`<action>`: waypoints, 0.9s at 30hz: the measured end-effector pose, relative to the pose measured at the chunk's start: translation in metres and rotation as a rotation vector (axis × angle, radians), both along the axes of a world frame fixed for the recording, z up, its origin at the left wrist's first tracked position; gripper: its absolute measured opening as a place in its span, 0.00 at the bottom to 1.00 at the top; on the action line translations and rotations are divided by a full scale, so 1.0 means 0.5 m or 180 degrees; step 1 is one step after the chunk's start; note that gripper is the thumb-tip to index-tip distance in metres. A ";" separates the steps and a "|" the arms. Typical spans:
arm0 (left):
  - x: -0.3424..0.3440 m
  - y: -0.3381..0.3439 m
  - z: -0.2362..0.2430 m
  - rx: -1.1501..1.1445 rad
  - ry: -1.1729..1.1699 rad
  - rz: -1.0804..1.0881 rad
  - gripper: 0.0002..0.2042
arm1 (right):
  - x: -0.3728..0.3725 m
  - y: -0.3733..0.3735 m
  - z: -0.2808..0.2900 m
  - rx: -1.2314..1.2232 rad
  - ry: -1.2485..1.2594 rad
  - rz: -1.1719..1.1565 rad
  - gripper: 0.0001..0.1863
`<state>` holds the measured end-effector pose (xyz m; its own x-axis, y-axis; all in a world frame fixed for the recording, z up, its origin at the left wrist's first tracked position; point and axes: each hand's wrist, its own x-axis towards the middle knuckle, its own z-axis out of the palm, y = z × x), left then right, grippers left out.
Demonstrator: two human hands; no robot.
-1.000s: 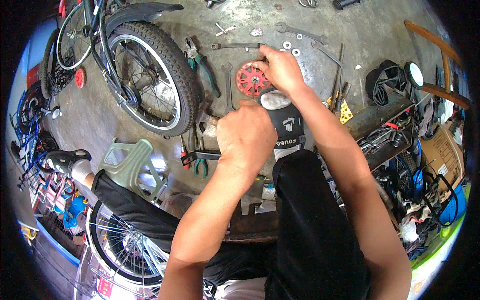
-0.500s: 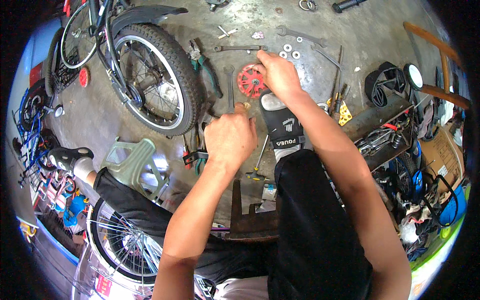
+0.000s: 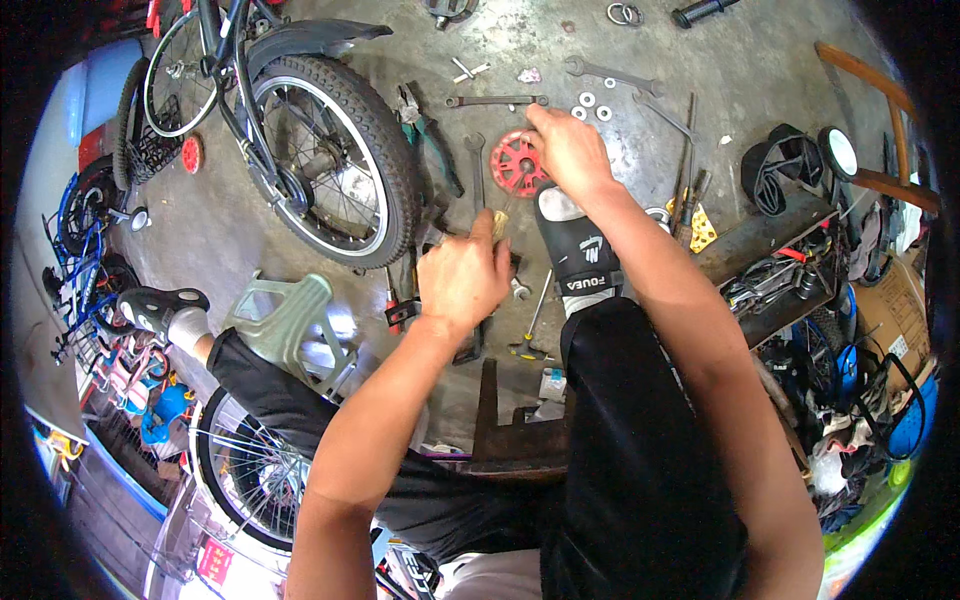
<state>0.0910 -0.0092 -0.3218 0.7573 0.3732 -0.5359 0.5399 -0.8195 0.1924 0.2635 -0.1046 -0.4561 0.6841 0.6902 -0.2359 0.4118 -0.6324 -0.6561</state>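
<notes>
A red spoked training wheel [image 3: 517, 166] stands just beyond my shoe, its flat face toward me. The fingers of my right hand [image 3: 572, 155] are closed on its right rim. My left hand [image 3: 464, 278] is closed in front of the wheel, index finger pointing forward. In it is a screwdriver [image 3: 500, 222] with a yellowish handle, mostly hidden by the fingers. Its thin shaft runs toward the wheel's hub; whether the tip touches I cannot tell. Left of the wheel lies an open-ended wrench [image 3: 476, 165].
A bicycle's front tyre [image 3: 395, 190] stands at the left, with green-handled pliers [image 3: 430, 145] beside it. Beyond the wheel lie a spanner [image 3: 495, 101] and several washers [image 3: 586, 100]. A green plastic stool [image 3: 285, 300] is at the lower left, a metal tool tray [image 3: 770, 235] at the right.
The whole scene has shifted slightly right in the picture. Both hands keep their places at the wheel and screwdriver, with the left hand slightly turned.
</notes>
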 end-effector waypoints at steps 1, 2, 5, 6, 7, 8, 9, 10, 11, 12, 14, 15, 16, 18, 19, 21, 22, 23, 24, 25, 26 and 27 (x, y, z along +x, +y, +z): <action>-0.034 0.009 -0.028 -0.0070 -0.0100 0.0034 0.20 | -0.002 -0.002 -0.001 0.0007 0.0102 -0.0017 0.12; -0.078 0.021 -0.065 -0.0137 -0.0202 0.0068 0.20 | -0.002 -0.008 -0.003 0.0019 0.0201 -0.0033 0.12; -0.109 -0.007 -0.100 -0.0156 -0.0265 0.0296 0.20 | -0.002 -0.012 -0.003 0.0146 0.0222 0.0069 0.13; -0.107 -0.011 -0.117 -0.0196 -0.0195 0.0345 0.20 | 0.009 -0.001 0.000 0.0093 0.0177 0.0095 0.13; -0.087 -0.010 -0.136 -0.0180 -0.0177 0.0422 0.20 | 0.036 0.011 -0.012 0.0097 0.0084 0.0156 0.14; -0.085 -0.023 -0.137 -0.0215 -0.0121 0.0433 0.20 | 0.031 0.005 -0.021 0.0192 0.0155 0.0119 0.14; -0.086 -0.042 -0.132 -0.0343 0.0156 0.0566 0.19 | 0.020 -0.021 -0.020 0.0149 0.0194 0.0112 0.13; -0.089 -0.045 -0.142 -0.0436 0.0097 0.0644 0.19 | 0.018 -0.027 -0.019 0.0392 0.0301 0.0051 0.13; -0.091 -0.047 -0.152 -0.0528 0.0037 0.0723 0.19 | 0.017 -0.036 -0.018 0.0637 0.0408 -0.0010 0.14; -0.095 -0.047 -0.160 -0.0532 0.0118 0.0741 0.19 | 0.016 -0.049 -0.015 0.0614 0.0462 0.0074 0.14; -0.081 -0.046 -0.155 -0.0554 0.0278 0.0767 0.19 | 0.014 -0.072 0.011 0.0553 0.0565 0.0232 0.16; -0.083 -0.042 -0.156 -0.0622 0.0294 0.0771 0.19 | 0.006 -0.075 0.020 0.0577 0.0465 0.0396 0.16; -0.083 -0.035 -0.156 -0.0696 0.0303 0.0765 0.19 | 0.002 -0.081 0.030 0.0595 0.0357 0.0553 0.16; -0.085 -0.030 -0.146 -0.0812 0.0275 0.0806 0.20 | -0.019 -0.084 0.037 0.0712 -0.0025 0.0701 0.16; -0.088 -0.027 -0.141 -0.0832 0.0202 0.0806 0.20 | -0.029 -0.082 0.034 0.0817 -0.0255 0.0749 0.14; -0.095 -0.019 -0.133 -0.0868 0.0056 0.0811 0.19 | -0.041 -0.071 0.025 0.0594 -0.0401 0.0913 0.14; -0.099 -0.016 -0.126 -0.0865 -0.0069 0.0825 0.19 | -0.041 -0.067 0.025 0.0631 -0.0141 0.0834 0.14; -0.103 -0.013 -0.121 -0.0896 -0.0171 0.0819 0.19 | -0.039 -0.064 0.024 0.0669 0.0119 0.0755 0.13; -0.108 -0.012 -0.115 -0.0928 -0.0273 0.0814 0.19 | -0.039 -0.062 0.025 0.0708 0.0380 0.0675 0.13; -0.110 -0.010 -0.110 -0.0955 -0.0384 0.0813 0.19 | -0.045 -0.060 0.027 0.0761 0.0633 0.0435 0.13; -0.113 -0.009 -0.102 -0.1018 -0.0223 0.0877 0.19 | -0.057 -0.060 0.032 0.0812 0.0886 0.0193 0.13; -0.112 -0.011 -0.093 -0.0980 -0.0308 0.0829 0.19 | -0.069 -0.062 0.037 0.0862 0.1138 -0.0050 0.13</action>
<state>0.0349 -0.0148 -0.3683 0.7112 0.3922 -0.5834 0.6889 -0.5541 0.4674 0.2289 -0.1356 -0.4374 0.6033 0.7499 -0.2714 0.1209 -0.4225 -0.8983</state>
